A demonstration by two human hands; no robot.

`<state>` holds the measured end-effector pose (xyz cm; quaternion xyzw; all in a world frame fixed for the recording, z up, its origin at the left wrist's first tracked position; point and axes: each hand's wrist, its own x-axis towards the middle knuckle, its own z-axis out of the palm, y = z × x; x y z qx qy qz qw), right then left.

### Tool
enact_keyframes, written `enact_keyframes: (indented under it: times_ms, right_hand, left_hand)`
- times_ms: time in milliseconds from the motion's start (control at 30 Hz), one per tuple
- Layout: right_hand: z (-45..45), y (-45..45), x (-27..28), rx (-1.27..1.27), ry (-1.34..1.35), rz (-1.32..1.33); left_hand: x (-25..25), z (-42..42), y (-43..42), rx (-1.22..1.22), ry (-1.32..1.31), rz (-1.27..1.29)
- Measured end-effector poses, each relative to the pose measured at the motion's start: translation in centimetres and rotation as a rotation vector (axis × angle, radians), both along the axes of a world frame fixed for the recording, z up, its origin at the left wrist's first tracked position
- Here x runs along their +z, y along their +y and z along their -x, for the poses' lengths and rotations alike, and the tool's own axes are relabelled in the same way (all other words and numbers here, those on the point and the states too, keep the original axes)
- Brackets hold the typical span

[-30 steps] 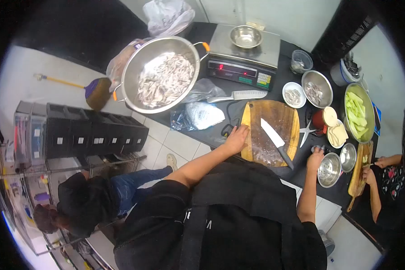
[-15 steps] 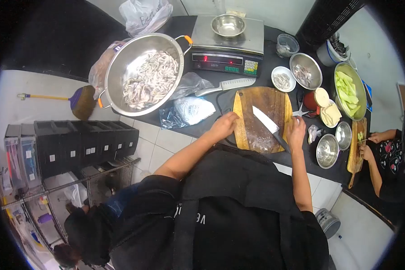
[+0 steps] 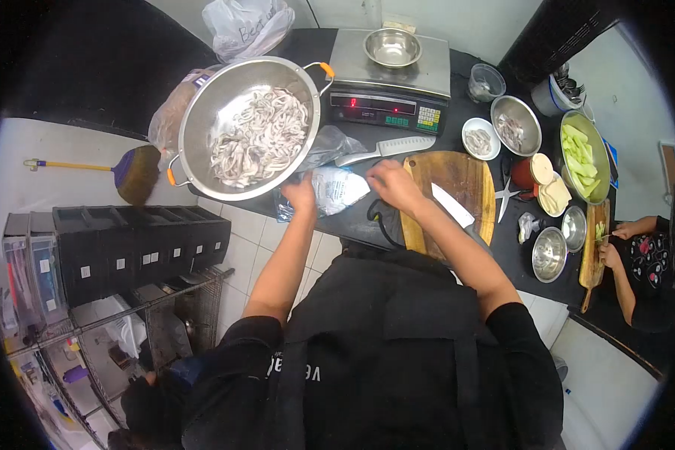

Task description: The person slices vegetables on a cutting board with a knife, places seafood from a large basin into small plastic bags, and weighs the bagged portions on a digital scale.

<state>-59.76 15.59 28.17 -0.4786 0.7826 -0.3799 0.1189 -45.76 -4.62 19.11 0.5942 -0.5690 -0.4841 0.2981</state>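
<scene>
My left hand (image 3: 300,195) is closed on the left side of a blue-and-clear plastic bag (image 3: 339,189) with something pale in it. Just off the bag's right end is my right hand (image 3: 396,186), fingers loosely bent and apart, with nothing visible in them. Its wrist passes over the wooden cutting board (image 3: 469,176), where a chef's knife (image 3: 451,205) lies partly under my forearm. Beyond the bag, a second knife (image 3: 405,145) with a dimpled blade rests before the digital scale (image 3: 386,109). A large steel colander (image 3: 196,142) holds pale squid strips (image 3: 259,139).
A small steel bowl (image 3: 392,49) sits on the scale. Scissors (image 3: 504,199), a white bowl (image 3: 480,139), a steel bowl (image 3: 516,127) and a bowl of green vegetable pieces (image 3: 577,161) stand right of the board. At far right, another person's hands (image 3: 615,247) work over a narrow board (image 3: 591,274).
Both my hands have moved left from the cutting board's edges. The left has taken hold of the plastic bag; the right has come near its right end. The chef's knife stays on the board.
</scene>
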Motion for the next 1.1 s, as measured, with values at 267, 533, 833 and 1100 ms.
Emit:
enact_keyframes:
  times_ms: [267,533,833,1100]
  right_hand:
    - [-0.2,-5.0,2.7,0.059,-0.085,-0.038]
    - [-1.7,-3.7,2.4,-0.086,-0.594,0.090]
    - [2.9,1.6,2.8,-0.065,-0.726,0.233]
    - [5.1,6.1,6.6,-0.162,-1.398,0.522]
  left_hand:
    - [-0.6,0.6,-0.4,-0.052,0.450,-0.147]
    - [7.6,0.3,6.3,-0.677,0.183,0.519]
    - [12.9,1.3,7.1,-0.692,0.325,0.723]
    - [13.2,2.4,5.5,-1.330,0.251,-0.494]
